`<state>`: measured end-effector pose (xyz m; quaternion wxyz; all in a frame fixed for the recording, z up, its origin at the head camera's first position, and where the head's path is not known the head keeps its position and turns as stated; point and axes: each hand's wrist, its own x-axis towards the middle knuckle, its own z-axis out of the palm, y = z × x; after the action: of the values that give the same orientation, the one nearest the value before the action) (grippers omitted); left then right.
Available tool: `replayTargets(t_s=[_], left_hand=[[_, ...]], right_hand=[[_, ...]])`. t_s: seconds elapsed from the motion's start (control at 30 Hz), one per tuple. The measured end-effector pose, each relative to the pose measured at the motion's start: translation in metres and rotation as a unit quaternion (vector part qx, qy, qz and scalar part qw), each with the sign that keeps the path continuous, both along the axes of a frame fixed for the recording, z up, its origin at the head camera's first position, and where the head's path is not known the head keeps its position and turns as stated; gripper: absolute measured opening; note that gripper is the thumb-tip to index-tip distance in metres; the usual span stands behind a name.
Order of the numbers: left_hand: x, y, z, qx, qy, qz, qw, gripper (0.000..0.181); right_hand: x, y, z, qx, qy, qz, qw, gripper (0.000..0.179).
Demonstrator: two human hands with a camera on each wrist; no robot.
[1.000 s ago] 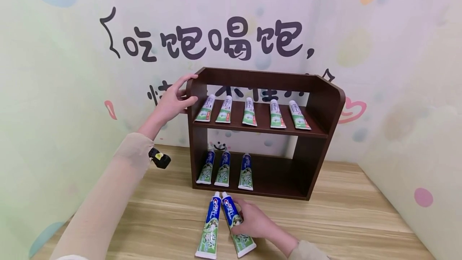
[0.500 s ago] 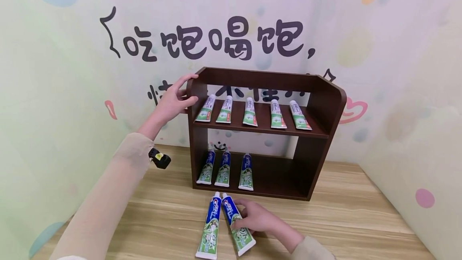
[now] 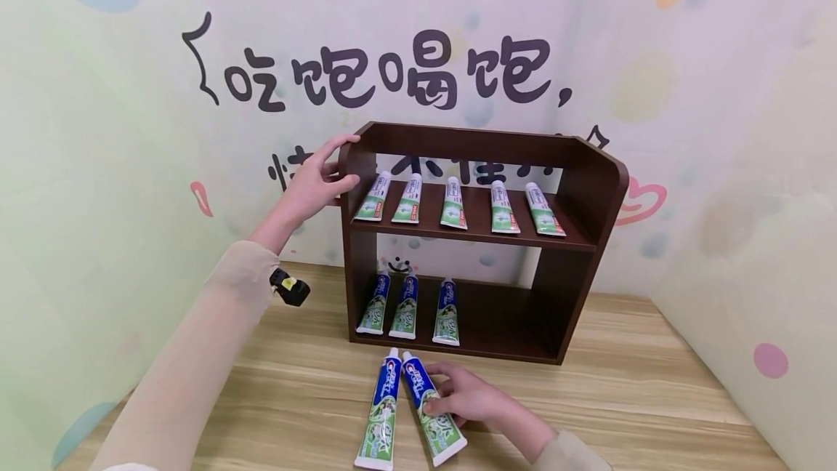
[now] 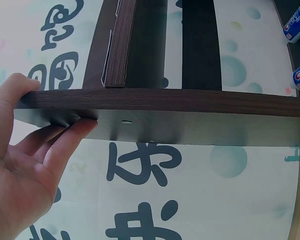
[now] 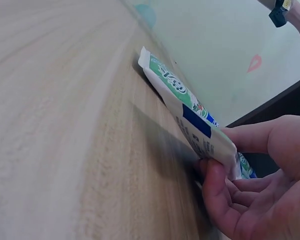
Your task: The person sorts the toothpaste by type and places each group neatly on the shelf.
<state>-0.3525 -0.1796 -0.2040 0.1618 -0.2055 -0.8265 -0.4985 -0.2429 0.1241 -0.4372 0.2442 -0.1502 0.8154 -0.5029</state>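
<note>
My left hand (image 3: pixel 318 180) grips the upper left side panel of a dark brown two-tier shelf (image 3: pixel 477 140). In the left wrist view, the thumb lies on one face of that panel (image 4: pixel 190 125) and the fingers on the other. On the table before the shelf, my right hand (image 3: pixel 467 395) holds a blue-and-green toothpaste tube (image 3: pixel 439 431) by its right side, thumb on top. The right wrist view shows fingertips beneath the tube's white underside (image 5: pixel 195 132), its near edge tipped up. A matching toothpaste tube (image 3: pixel 378 413) lies just left, cap toward the shelf.
Several white-and-green tubes (image 3: pixel 453 203) lie in a row on the upper tier. Three blue-and-green tubes (image 3: pixel 446 311) occupy the left and middle of the lower tier. The wooden table (image 3: pixel 621 398) meets printed wall sheets (image 3: pixel 706 238) behind and at both sides.
The right hand's fingers have shifted slightly along the tube, and its tail end has swung a little to the right. The left hand and the shelf stay put.
</note>
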Motion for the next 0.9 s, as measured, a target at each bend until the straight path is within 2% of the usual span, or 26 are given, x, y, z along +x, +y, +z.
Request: replayTargets(t_s=[0.47,0.7,0.9], left_hand=[[-0.001,-0.001,0.000,0.000,0.001,-0.003,1.0000,0.058],[-0.001,-0.001,0.000,0.000,0.003,-0.003,1.0000,0.059],[-0.001,0.000,0.000,-0.001,0.002,-0.001,1.0000,0.059]], right_hand=[[0.000,0.005,-0.002,-0.039,-0.014,-0.022,0.9989,0.070],[-0.002,0.009,0.002,-0.051,-0.027,-0.035,0.9977,0.072],[-0.005,0.013,0.007,-0.074,-0.029,-0.023,0.9966,0.073]])
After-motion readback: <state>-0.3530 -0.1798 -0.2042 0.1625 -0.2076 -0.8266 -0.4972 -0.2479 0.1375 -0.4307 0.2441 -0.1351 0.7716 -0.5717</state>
